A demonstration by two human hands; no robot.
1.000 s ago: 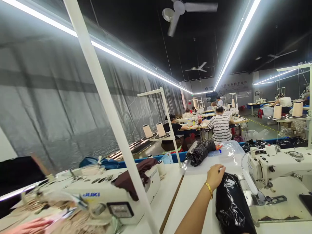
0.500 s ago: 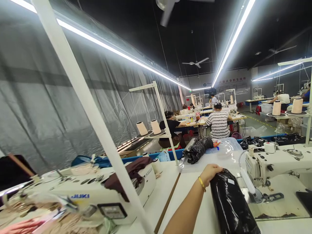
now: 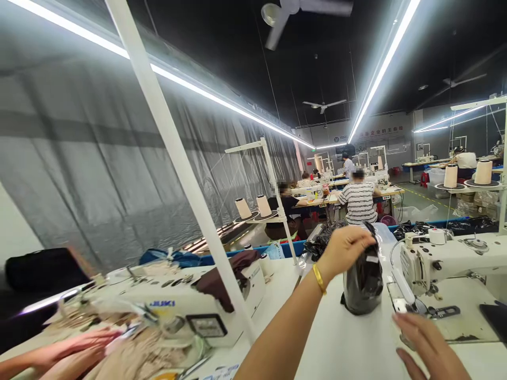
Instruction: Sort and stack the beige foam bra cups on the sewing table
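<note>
My left hand [image 3: 346, 250], with a gold bracelet on its wrist, is closed on the top end of a shiny black plastic bag [image 3: 363, 287] bearing a small white label. The bag hangs or stands over the white table; whether its bottom touches cannot be told. Low at the right, my right hand [image 3: 430, 343] has its fingers apart and holds nothing, in front of the white sewing machine [image 3: 415, 269]. Behind my left hand lies another bundle of black plastic [image 3: 317, 243], partly hidden, on a clear plastic bin lid or sheet [image 3: 386, 235].
At left, a co-worker's hands [image 3: 75, 348] rest on beige fabric [image 3: 138, 351] beside a JUKI sewing machine [image 3: 174, 306]. A white post [image 3: 178, 158] slants across the view. Thread cones [image 3: 263, 206] stand on a rack. Seated people [image 3: 358, 200] work farther back.
My left hand has raised the bag's end and carried the bag forward, so it is now more upright. My right hand has come into view at lower right, as have a co-worker's hands at left.
</note>
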